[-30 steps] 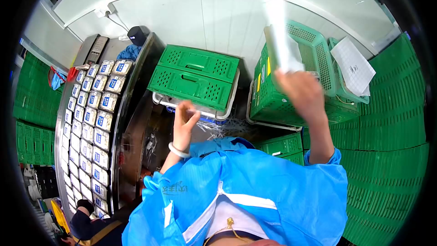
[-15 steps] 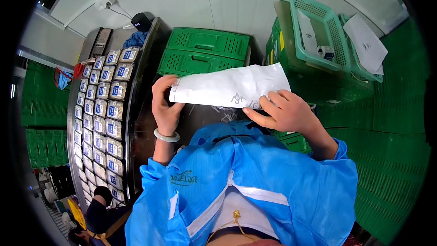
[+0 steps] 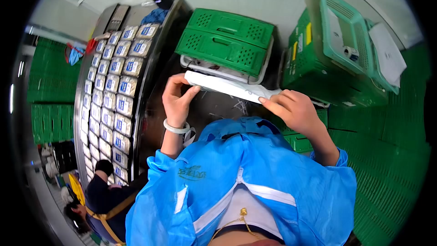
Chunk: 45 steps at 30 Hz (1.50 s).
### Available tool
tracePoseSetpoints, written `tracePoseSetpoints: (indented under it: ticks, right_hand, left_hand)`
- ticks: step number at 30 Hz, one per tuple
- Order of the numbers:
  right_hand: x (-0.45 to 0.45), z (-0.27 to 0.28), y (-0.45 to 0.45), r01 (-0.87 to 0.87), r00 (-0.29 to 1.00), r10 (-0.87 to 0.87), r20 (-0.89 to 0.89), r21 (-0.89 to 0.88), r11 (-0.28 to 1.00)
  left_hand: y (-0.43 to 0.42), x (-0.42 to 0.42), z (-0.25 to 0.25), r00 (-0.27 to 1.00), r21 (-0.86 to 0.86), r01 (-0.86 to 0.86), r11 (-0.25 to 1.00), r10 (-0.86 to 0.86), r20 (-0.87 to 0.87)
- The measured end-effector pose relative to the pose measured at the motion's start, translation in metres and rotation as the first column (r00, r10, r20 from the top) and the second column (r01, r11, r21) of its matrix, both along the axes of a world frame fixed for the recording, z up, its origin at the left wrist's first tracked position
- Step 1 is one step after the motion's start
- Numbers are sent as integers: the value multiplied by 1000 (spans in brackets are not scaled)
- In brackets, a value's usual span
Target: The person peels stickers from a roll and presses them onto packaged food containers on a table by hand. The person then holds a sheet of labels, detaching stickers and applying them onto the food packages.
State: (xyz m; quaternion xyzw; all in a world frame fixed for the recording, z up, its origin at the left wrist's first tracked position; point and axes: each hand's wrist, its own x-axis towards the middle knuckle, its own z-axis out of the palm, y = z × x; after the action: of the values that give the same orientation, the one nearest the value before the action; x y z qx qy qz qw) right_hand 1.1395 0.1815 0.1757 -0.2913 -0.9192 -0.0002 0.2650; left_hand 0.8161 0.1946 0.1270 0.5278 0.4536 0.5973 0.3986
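A folded white sheet (image 3: 223, 86), paper or thin plastic, stretches between my two hands above the dark work surface (image 3: 214, 105). It is tilted so that mostly a narrow side shows. My left hand (image 3: 176, 98), with a pale bangle at the wrist, is closed on its left end, thumb in front. At the right end, the thumb and fingers of my right hand (image 3: 293, 109) pinch the sheet. Just beyond it stand green perforated crates (image 3: 223, 41), with a white-rimmed tray (image 3: 218, 71) under them.
On my left, a metal table (image 3: 136, 146) carries rows of labelled clear packs (image 3: 125, 105). A co-worker (image 3: 107, 205) reaches over its near end. To the right, a light green basket (image 3: 325, 32) with a label roll (image 3: 350, 53) sits on a green crate (image 3: 298, 54); white sheets (image 3: 387, 50) lie beside it.
The sheet has tipped from showing its broad written face to a narrow strip. Both hands still hold its ends. My view has shifted, and the co-worker shows more at lower left.
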Motion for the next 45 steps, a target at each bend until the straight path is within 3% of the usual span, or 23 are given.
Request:
tracePoseSetpoints:
  ticks: [2,4,5,7,9,11,14,17,19,22,25,30,33,35,38,41,45]
  right_hand:
    - [-11,-3,4,-20,997,6,-74,-196,980]
    - [-22,-3,7,-26,988,-47,-146,-460,888]
    - [-27,-3,10,-35,982,-78,-171,-576,817]
    - [-36,-2,16,-99,944,-218,-247,-844,528]
    - [-48,-9,25,-86,947,-219,-236,-841,535]
    - [-66,-22,31,-110,913,-267,-308,-817,566]
    - [-92,-33,37,-153,843,-346,-412,-800,580]
    - [-120,-30,44,-161,919,-196,-343,-778,607]
    - [-137,-28,48,-188,935,-141,-327,-788,586]
    - [-166,-23,50,-159,948,-140,-287,-804,574]
    - [-192,-42,51,-279,795,-335,-505,-796,537]
    - [-210,-58,53,-140,835,-362,-415,-796,589]
    - [-232,-52,64,-62,858,-335,-391,-725,686]
    - [-249,-61,86,-172,874,-194,-445,-658,733]
    - [-269,-67,117,-418,833,-195,-519,-819,392]
    - [-298,-65,155,-565,777,-183,-602,-796,219]
    - [-319,-73,217,-444,867,-29,-498,-797,408]
  left_hand:
    - [-13,-12,-5,1000,-59,13,998,-13,6]
    - [-23,-27,-11,993,-69,-17,997,9,-121]
    - [-29,-32,-12,990,-81,-36,996,25,-140]
    - [-40,-39,-4,996,-169,-86,982,79,-50]
    - [-46,-56,-6,991,-122,-134,983,133,-14]
    - [-57,-74,0,981,-183,-148,972,168,97]
    - [-69,-88,14,974,-211,-81,974,122,189]
    - [-86,-124,10,985,-304,-30,952,79,153]
    - [-95,-139,11,953,-361,-33,932,139,271]
    - [-108,-165,6,961,-374,-103,922,189,202]
    - [-119,-185,1,922,-390,-232,891,329,204]
    - [-129,-201,-8,882,-411,-318,854,426,202]
    - [-125,-208,-13,858,-416,-361,834,472,202]
    - [-118,-214,-15,849,-420,-398,816,501,167]
    - [-101,-219,-19,829,-424,-446,788,542,136]
    - [-76,-229,-19,816,-442,-479,759,571,95]
    - [-32,-236,-1,805,-441,-526,727,593,18]
